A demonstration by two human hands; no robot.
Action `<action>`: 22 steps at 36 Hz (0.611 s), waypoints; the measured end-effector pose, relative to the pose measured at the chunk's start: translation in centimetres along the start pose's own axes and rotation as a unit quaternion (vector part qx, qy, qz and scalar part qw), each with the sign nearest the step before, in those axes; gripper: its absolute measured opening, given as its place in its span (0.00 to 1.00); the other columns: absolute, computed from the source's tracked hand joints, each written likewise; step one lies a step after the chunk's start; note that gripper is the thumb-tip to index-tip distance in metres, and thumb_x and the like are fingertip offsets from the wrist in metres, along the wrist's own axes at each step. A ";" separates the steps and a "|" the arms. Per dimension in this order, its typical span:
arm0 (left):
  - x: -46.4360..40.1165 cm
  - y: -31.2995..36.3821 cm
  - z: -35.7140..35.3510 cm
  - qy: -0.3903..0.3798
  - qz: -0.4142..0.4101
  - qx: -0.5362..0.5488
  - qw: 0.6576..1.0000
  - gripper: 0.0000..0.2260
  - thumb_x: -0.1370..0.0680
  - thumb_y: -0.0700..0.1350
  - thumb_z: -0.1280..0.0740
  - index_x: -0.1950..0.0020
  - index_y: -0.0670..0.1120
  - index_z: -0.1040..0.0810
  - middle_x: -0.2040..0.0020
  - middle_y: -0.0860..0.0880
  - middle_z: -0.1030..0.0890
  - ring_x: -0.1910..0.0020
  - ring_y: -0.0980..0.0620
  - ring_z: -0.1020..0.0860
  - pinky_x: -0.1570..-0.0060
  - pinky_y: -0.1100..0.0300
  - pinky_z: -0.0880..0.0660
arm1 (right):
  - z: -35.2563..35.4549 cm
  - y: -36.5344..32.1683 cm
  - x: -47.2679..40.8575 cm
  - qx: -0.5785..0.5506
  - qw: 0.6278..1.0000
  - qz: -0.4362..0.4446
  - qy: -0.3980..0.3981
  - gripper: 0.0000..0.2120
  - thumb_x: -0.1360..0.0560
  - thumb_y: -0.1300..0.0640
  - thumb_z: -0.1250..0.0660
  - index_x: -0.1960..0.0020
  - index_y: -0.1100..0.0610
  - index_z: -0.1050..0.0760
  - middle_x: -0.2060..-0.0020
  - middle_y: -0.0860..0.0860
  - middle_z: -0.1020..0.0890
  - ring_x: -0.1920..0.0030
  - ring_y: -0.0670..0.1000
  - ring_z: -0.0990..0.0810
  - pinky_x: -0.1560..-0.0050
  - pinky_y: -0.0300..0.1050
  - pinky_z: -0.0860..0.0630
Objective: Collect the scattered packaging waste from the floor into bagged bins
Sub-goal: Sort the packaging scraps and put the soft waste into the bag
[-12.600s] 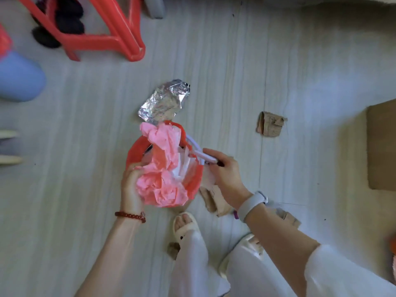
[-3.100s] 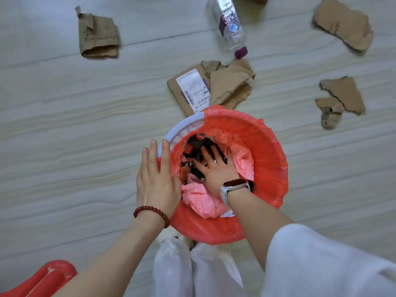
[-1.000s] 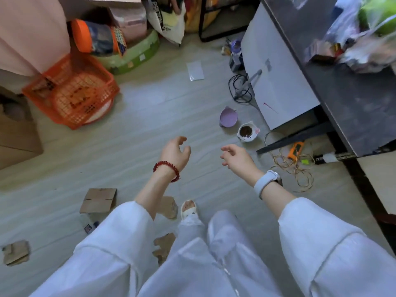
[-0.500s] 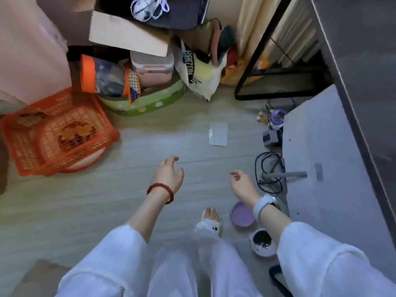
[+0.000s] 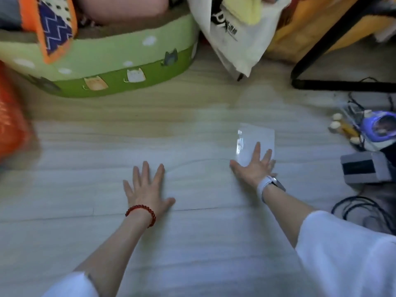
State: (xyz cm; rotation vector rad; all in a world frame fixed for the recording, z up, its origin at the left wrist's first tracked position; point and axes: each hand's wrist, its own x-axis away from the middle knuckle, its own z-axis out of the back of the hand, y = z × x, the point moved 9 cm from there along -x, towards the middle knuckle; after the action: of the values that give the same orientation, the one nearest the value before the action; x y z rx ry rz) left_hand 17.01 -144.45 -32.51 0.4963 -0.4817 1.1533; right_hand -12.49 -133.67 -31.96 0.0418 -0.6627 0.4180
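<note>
As fingers spread flat, the right hand [image 5: 256, 168] reaches the clear plastic sleeve [image 5: 255, 142] on the floor [image 5: 192, 243] | left hand [image 5: 146, 189] splayed, holding nothing | sleeve likely light, limp, slippery: pinch an edge.

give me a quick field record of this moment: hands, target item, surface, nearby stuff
left hand: open, fingers spread, flat on the floor
right hand: open, fingers reaching onto the clear plastic bag
clear plastic bag: lying flat on the floor, not lifted
nearby: green cat-print box at the back left, white bag leaning behind, black cables at right
bin: not in view
</note>
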 end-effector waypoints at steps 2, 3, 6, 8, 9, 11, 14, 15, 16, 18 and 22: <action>-0.6 -0.9 -1.5 0.009 -0.004 -0.002 1.000 0.42 0.30 0.69 0.41 0.27 0.60 0.66 0.26 0.49 0.69 0.27 0.44 0.68 0.31 0.39 0.62 | -0.8 -0.1 -0.8 0.055 0.998 -0.002 0.029 0.40 0.27 0.34 0.44 0.25 0.48 0.60 0.25 0.57 0.56 0.26 0.63 0.54 0.31 0.60 0.44; -0.6 -1.2 -1.8 0.011 -0.011 -0.002 1.000 0.42 0.30 0.70 0.42 0.28 0.60 0.67 0.26 0.49 0.69 0.27 0.45 0.69 0.31 0.39 0.63 | -0.7 -0.5 -0.6 0.084 0.994 0.014 0.064 0.35 0.24 0.39 0.44 0.25 0.51 0.54 0.26 0.59 0.51 0.28 0.64 0.48 0.34 0.58 0.40; -0.1 -1.4 -1.4 -0.021 -0.021 0.011 1.000 0.41 0.29 0.66 0.40 0.27 0.60 0.64 0.25 0.50 0.68 0.27 0.45 0.67 0.29 0.42 0.60 | 0.3 -2.1 1.2 0.129 0.981 0.081 0.122 0.18 0.22 0.60 0.45 0.33 0.59 0.36 0.36 0.61 0.32 0.40 0.63 0.33 0.50 0.52 0.30; 0.7 -1.5 -0.1 -0.050 -0.004 0.076 0.996 0.39 0.27 0.60 0.36 0.25 0.57 0.58 0.24 0.49 0.62 0.25 0.45 0.61 0.28 0.44 0.53 | 0.5 -2.4 2.4 0.113 0.984 0.113 0.080 0.12 0.23 0.65 0.47 0.42 0.63 0.31 0.45 0.63 0.26 0.47 0.62 0.27 0.58 0.49 0.32; 1.5 -1.5 1.0 -0.052 0.006 0.119 0.991 0.38 0.27 0.58 0.35 0.25 0.56 0.56 0.23 0.48 0.59 0.25 0.45 0.58 0.28 0.45 0.49 | 0.6 -2.6 3.2 0.072 0.989 0.121 0.046 0.09 0.23 0.65 0.47 0.46 0.63 0.31 0.49 0.64 0.24 0.52 0.63 0.26 0.60 0.47 0.34; 3.9 -1.3 3.8 -0.036 0.006 0.199 0.979 0.37 0.26 0.54 0.33 0.25 0.54 0.53 0.23 0.48 0.53 0.25 0.46 0.52 0.29 0.49 0.44 | 1.7 -3.9 6.6 -0.031 0.988 0.150 -0.010 0.07 0.23 0.64 0.46 0.50 0.64 0.30 0.57 0.63 0.23 0.57 0.62 0.27 0.62 0.45 0.37; 8.8 -0.4 8.2 -0.034 -0.005 0.362 0.932 0.37 0.27 0.49 0.31 0.25 0.53 0.50 0.24 0.50 0.48 0.27 0.48 0.45 0.30 0.52 0.41 | 3.9 -6.4 13.7 -0.176 0.963 0.175 -0.107 0.09 0.24 0.65 0.42 0.62 0.58 0.30 0.67 0.52 0.27 0.63 0.53 0.29 0.69 0.38 0.33; 10.6 -0.4 9.7 -0.039 0.011 0.434 0.900 0.37 0.27 0.48 0.30 0.25 0.54 0.50 0.25 0.50 0.47 0.28 0.48 0.42 0.31 0.53 0.39 | 4.6 -7.0 16.2 -0.223 0.948 0.167 -0.151 0.10 0.25 0.65 0.40 0.64 0.55 0.31 0.67 0.49 0.27 0.65 0.50 0.29 0.71 0.33 0.33; 12.6 -0.5 11.3 -0.042 0.035 0.503 0.863 0.38 0.27 0.48 0.30 0.25 0.54 0.50 0.25 0.51 0.46 0.28 0.48 0.40 0.33 0.55 0.37 | 5.2 -7.5 18.8 -0.267 0.930 0.152 -0.200 0.10 0.25 0.65 0.39 0.63 0.54 0.30 0.66 0.48 0.25 0.65 0.48 0.27 0.70 0.31 0.32; 16.6 -0.9 14.4 -0.042 0.082 0.598 0.796 0.39 0.27 0.47 0.30 0.25 0.55 0.51 0.24 0.50 0.47 0.28 0.49 0.41 0.35 0.57 0.39 | 6.5 -8.1 24.0 -0.331 0.890 0.116 -0.292 0.05 0.29 0.63 0.35 0.56 0.55 0.26 0.61 0.51 0.21 0.62 0.48 0.23 0.64 0.37 0.27; 24.9 -1.5 19.9 -0.065 0.105 0.632 0.765 0.40 0.28 0.48 0.29 0.25 0.55 0.53 0.24 0.49 0.48 0.27 0.51 0.44 0.30 0.51 0.42 | 11.0 -9.1 34.2 -0.375 0.832 0.085 -0.400 0.17 0.39 0.62 0.39 0.50 0.60 0.26 0.65 0.52 0.23 0.67 0.48 0.24 0.69 0.37 0.29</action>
State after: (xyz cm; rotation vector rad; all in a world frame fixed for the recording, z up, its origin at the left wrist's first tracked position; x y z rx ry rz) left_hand 24.58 -138.57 -2.02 1.7389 0.2357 1.5723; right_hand 8.75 -131.47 -1.70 -0.6315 -1.6397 0.2730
